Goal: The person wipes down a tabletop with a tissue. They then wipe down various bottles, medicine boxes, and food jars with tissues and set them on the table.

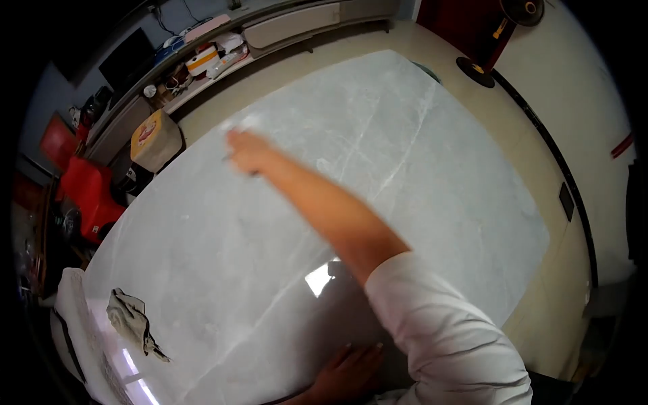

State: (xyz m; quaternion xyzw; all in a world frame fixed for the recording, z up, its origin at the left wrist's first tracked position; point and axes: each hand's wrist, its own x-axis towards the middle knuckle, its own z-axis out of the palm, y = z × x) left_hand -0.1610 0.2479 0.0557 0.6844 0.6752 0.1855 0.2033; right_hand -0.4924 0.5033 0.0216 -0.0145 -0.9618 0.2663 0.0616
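My right hand [248, 152] reaches far across the grey marbled table [439, 223], at its far left edge. Motion blurs its fingers, and a pale smear beside them is too indistinct to name. My left hand [349, 372] lies flat on the near side of the table, fingers apart, with nothing visible in it. A crumpled grey-green cloth [129, 318] rests on the table at the lower left, away from both hands.
A red chair [91, 196] and a yellow-topped stool [154, 140] stand beyond the left edge. Behind is a long cabinet [290, 30] with a white and orange box [201, 61]. A black round base [475, 71] stands at the back right. A chair back [71, 324] touches the lower-left edge.
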